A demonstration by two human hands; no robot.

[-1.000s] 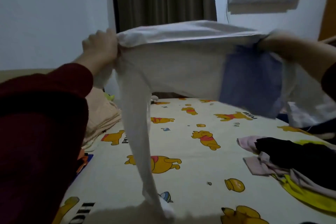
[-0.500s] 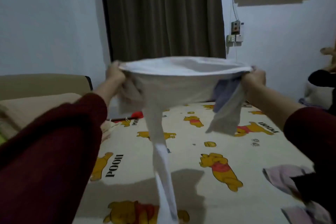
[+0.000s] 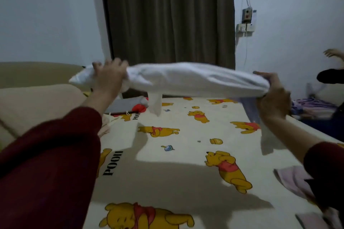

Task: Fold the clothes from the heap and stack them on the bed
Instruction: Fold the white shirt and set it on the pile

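Above the bed (image 3: 186, 182), the white garment (image 3: 195, 80) stretches crosswise, its long axis running from the left hand (image 3: 109, 78) to the right hand (image 3: 273, 96), each grip clenched on one end.

The one word plainly readable is "POOH", printed in black capitals on the bed sheet (image 3: 186, 169) — it runs sideways beside a yellow bear near the left sleeve. A second black print of the same kind lies farther up the sheet by the red and grey bundle — only partly legible. The wall switch box shows no readable marking.
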